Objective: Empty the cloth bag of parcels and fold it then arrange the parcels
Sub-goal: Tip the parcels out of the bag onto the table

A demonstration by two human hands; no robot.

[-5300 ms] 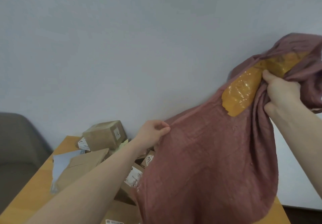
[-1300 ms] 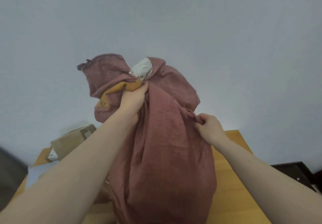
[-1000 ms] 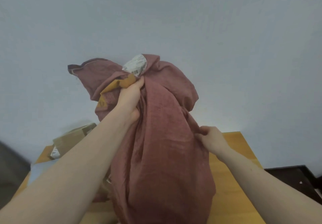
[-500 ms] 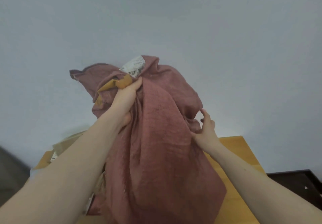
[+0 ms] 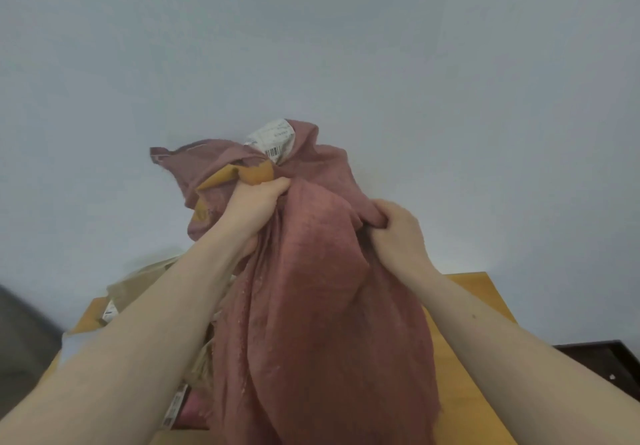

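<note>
Mauve cloth bag (image 5: pixel 311 323), bunched in left hand (image 5: pixel 258 207), right hand (image 5: pixel 398 233)

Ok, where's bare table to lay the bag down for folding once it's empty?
Bare wood shows on the table right of the cloth bag, between the right hand and the table's right edge. Left of the bag is crowded: parcels piled behind the left hand. The bag hides the table's middle.

Plain room, maybe home or small office: bare pale wall (image 5: pixel 311 46) behind wooden table (image 5: pixel 485 306), cardboard parcels (image 5: pixel 138 281) on table's left end.
</note>
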